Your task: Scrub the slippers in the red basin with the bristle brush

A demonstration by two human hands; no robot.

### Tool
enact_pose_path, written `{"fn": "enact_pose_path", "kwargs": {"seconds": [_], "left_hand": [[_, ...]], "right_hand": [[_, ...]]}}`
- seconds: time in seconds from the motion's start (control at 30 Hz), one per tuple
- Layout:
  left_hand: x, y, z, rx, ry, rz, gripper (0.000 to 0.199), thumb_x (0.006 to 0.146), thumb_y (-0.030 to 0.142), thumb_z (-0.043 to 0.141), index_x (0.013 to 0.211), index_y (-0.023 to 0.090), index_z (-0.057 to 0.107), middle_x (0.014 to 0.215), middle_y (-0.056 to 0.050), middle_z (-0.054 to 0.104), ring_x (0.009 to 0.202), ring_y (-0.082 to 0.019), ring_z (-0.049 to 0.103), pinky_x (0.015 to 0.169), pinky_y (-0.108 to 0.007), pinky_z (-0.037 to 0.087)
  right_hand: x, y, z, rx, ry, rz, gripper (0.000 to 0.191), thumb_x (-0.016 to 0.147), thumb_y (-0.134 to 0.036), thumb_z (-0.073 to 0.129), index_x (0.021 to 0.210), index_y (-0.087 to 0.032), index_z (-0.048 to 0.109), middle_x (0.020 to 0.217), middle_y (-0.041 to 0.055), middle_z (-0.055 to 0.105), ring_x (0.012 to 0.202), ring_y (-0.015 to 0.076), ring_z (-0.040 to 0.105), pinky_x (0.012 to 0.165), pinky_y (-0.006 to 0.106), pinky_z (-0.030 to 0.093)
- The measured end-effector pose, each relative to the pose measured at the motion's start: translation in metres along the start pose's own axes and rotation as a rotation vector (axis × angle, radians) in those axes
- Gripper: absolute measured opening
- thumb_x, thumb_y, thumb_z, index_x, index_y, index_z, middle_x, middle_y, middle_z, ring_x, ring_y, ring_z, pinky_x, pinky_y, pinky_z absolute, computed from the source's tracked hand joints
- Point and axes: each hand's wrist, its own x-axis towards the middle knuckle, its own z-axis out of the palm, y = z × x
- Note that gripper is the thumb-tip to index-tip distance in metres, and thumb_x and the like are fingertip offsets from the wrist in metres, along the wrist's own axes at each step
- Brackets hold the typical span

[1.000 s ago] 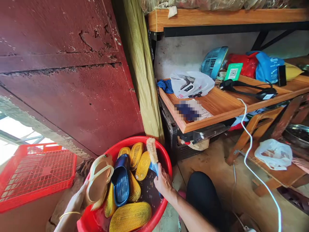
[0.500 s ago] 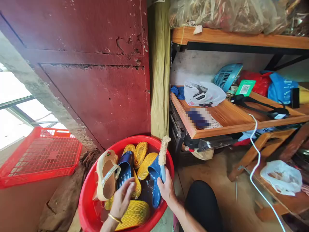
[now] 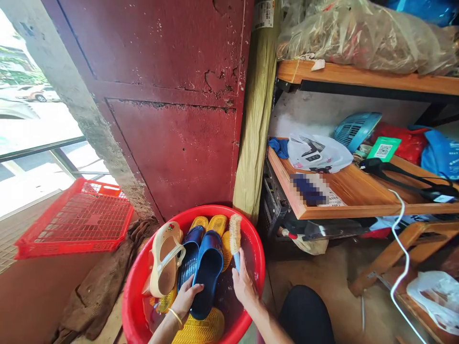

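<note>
This looks like the entry corner of a lived-in home, half storeroom, half wash place. A worn red door [image 3: 172, 134] with flaking paint stands beside a rough concrete post [image 3: 89, 124], with a street visible outside. On the bare floor sits a red basin [image 3: 136, 296] of household slippers beside a red plastic crate [image 3: 82, 220]. Wooden shelves [image 3: 358, 196] carry domestic clutter: a small blue fan [image 3: 353, 129], plastic bags [image 3: 319, 153], cables, and bulging sacks [image 3: 358, 36] above.

Blue slipper [image 3: 207, 270] tilted in basin; bristle brush [image 3: 235, 237] upright beside it.
</note>
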Motion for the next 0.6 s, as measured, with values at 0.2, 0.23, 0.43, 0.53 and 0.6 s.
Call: {"fn": "enact_pose_path", "kwargs": {"seconds": [0.2, 0.23, 0.43, 0.53, 0.6], "left_hand": [[0.024, -0.024, -0.003, 0.029, -0.034, -0.01, 0.046, 0.059, 0.01, 0.072, 0.104, 0.021, 0.068, 0.066, 0.0, 0.071, 0.056, -0.02, 0.066, 0.055, -0.029, 0.053], [0.028, -0.028, -0.001, 0.023, -0.043, -0.032, 0.043, 0.059, 0.01, 0.071, 0.101, 0.022, 0.068, 0.063, 0.0, 0.07, 0.054, -0.02, 0.066, 0.054, -0.029, 0.053], [0.044, -0.037, 0.004, 0.025, -0.013, -0.035, 0.036, 0.058, 0.006, 0.068, 0.091, 0.02, 0.067, 0.056, 0.002, 0.065, 0.047, -0.019, 0.062, 0.052, -0.029, 0.052], [0.049, -0.04, 0.007, 0.002, 0.018, -0.05, 0.049, 0.06, 0.005, 0.071, 0.106, 0.021, 0.067, 0.062, 0.001, 0.068, 0.055, -0.021, 0.067, 0.058, -0.031, 0.055], [0.049, -0.043, 0.013, -0.037, 0.007, -0.086, 0.055, 0.063, 0.008, 0.072, 0.115, 0.023, 0.065, 0.069, -0.001, 0.072, 0.061, -0.022, 0.071, 0.062, -0.034, 0.057]], "right_hand": [[-0.007, 0.003, -0.001, -0.434, -0.335, 0.11, 0.062, 0.084, 0.001, 0.039, 0.146, -0.003, 0.047, 0.121, 0.03, 0.066, 0.106, 0.0343, 0.07, 0.09, 0.046, 0.054], [-0.006, 0.001, 0.002, -0.45, -0.358, 0.118, 0.063, 0.083, 0.002, 0.04, 0.145, -0.001, 0.048, 0.115, 0.0309, 0.068, 0.101, 0.0346, 0.071, 0.086, 0.046, 0.055], [0.009, -0.002, 0.005, -0.358, -0.351, 0.131, 0.057, 0.081, -0.002, 0.047, 0.137, -0.005, 0.058, 0.111, 0.0254, 0.072, 0.107, 0.0316, 0.07, 0.09, 0.041, 0.054], [0.011, 0.004, -0.007, -0.279, -0.307, 0.109, 0.052, 0.09, -0.011, 0.044, 0.14, -0.019, 0.057, 0.114, 0.0137, 0.074, 0.107, 0.024, 0.07, 0.091, 0.033, 0.054], [0.002, 0.009, -0.015, -0.218, -0.266, 0.083, 0.047, 0.096, -0.02, 0.041, 0.14, -0.022, 0.058, 0.119, 0.0099, 0.073, 0.11, 0.0221, 0.069, 0.093, 0.031, 0.054]]}}
